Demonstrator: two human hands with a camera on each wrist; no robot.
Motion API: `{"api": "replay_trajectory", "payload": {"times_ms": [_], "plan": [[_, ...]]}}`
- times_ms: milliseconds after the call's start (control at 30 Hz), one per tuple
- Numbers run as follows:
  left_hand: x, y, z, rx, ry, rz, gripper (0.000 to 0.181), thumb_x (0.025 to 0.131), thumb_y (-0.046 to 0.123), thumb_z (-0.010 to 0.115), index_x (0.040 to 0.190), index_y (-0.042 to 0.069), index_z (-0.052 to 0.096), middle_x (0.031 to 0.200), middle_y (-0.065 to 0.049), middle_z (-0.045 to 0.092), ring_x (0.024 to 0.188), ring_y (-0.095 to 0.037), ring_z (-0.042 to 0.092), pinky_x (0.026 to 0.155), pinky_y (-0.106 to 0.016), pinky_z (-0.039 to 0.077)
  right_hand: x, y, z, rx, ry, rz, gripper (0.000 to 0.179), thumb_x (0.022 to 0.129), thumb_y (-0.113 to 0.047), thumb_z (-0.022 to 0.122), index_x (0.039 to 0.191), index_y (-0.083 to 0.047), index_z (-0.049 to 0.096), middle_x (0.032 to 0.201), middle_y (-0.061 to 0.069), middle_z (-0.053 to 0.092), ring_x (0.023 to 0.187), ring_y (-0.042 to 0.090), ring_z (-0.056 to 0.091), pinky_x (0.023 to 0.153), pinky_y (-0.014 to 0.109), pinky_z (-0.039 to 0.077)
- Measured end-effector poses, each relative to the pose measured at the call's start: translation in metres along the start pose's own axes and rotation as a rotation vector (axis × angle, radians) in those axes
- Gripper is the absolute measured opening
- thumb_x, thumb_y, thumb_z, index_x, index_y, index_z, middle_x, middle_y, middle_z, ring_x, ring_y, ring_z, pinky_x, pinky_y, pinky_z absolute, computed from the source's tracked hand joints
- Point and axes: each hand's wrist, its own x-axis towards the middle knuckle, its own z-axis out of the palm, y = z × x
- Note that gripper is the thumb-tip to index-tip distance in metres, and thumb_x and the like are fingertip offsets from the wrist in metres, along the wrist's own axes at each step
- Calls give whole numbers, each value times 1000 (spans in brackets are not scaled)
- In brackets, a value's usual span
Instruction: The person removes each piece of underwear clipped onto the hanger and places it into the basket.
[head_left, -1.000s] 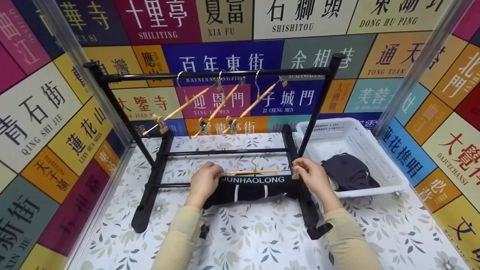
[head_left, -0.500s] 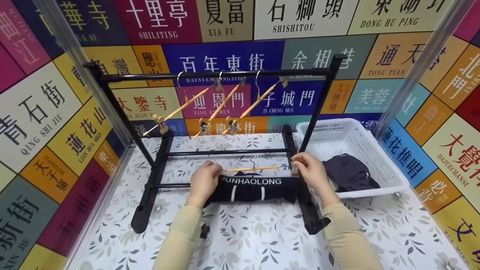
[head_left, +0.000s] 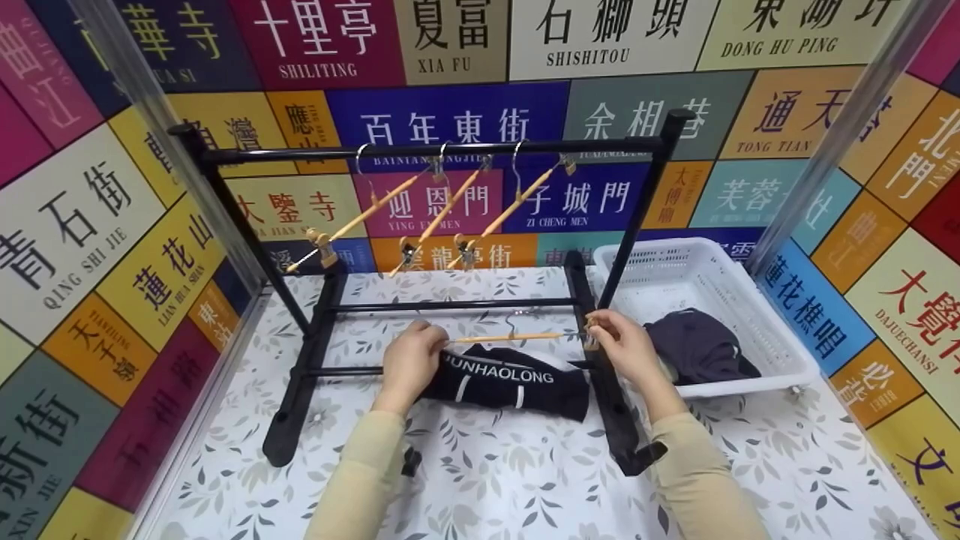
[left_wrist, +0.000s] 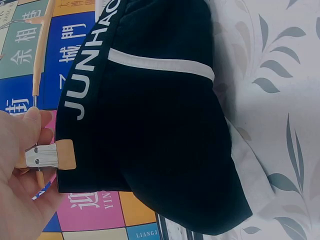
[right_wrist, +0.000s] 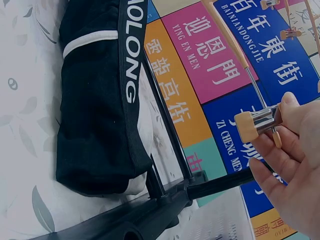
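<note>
Black boxer briefs (head_left: pixel 517 390) with a lettered waistband and white stripes hang slanting from a wooden clip hanger (head_left: pixel 514 337). My left hand (head_left: pixel 411 364) grips the hanger's left end at its clip (left_wrist: pixel 42 156); in the left wrist view this clip's wooden pad lies over the waistband's corner. My right hand (head_left: pixel 628 349) pinches the right clip (right_wrist: pixel 255 124) between thumb and fingers. That clip stands apart from the briefs, whose right end droops lower, as the right wrist view shows. The hanger's metal hook (head_left: pixel 512 319) points up and back.
A black garment rack (head_left: pixel 420 153) stands behind, with 3 clip hangers (head_left: pixel 442 206) on its bar. Its right foot (head_left: pixel 619 416) lies under my right hand. At the right, a white basket (head_left: pixel 787 371) holds dark cloth (head_left: pixel 701 345).
The right end of the briefs has come away from the right clip and sunk down and leftward. Both hands stay nearly in place, still holding the hanger's ends.
</note>
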Motion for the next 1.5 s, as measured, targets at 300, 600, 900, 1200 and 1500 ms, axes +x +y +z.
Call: {"api": "replay_trajectory", "payload": {"times_ms": [300, 600, 900, 1200, 1500], "plan": [[-1, 5, -2, -16, 3, 23, 8, 83, 6, 75, 86, 14, 72, 86, -4, 61, 70, -28, 64, 61, -45, 51, -6, -3, -5, 9, -12, 33, 28, 95, -6, 65, 121, 1, 65, 105, 13, 70, 95, 26, 65, 83, 29, 49], [-2, 7, 0, -46, 18, 29, 9, 82, 6, 75, 85, 13, 71, 85, -3, 60, 68, -26, 63, 59, -43, 51, -7, -7, -2, -90, 47, -133, 33, 90, -5, 71, 122, 2, 64, 105, 15, 67, 96, 30, 64, 87, 43, 51], [-4, 9, 0, -66, 1, 5, 8, 84, 6, 74, 86, 12, 70, 87, -3, 58, 70, -25, 62, 59, -42, 51, -6, -12, 12, -281, 86, -479, 41, 82, -9, 79, 120, -5, 67, 120, 12, 65, 109, 34, 59, 96, 46, 43], [-6, 12, -1, -59, 48, 37, 8, 83, 5, 74, 85, 12, 70, 85, -3, 58, 69, -24, 63, 58, -42, 51, -12, -13, 26, -403, 41, -519, 34, 85, -15, 77, 118, -12, 69, 113, 7, 69, 105, 33, 60, 92, 50, 43], [-8, 13, 2, -69, 87, 78, 8, 84, 4, 74, 85, 11, 69, 83, -2, 56, 69, -23, 62, 60, -40, 52, -16, -11, 33, -454, 67, -533, 29, 83, -13, 80, 110, -20, 73, 102, -1, 71, 95, 27, 61, 83, 51, 44]]}}
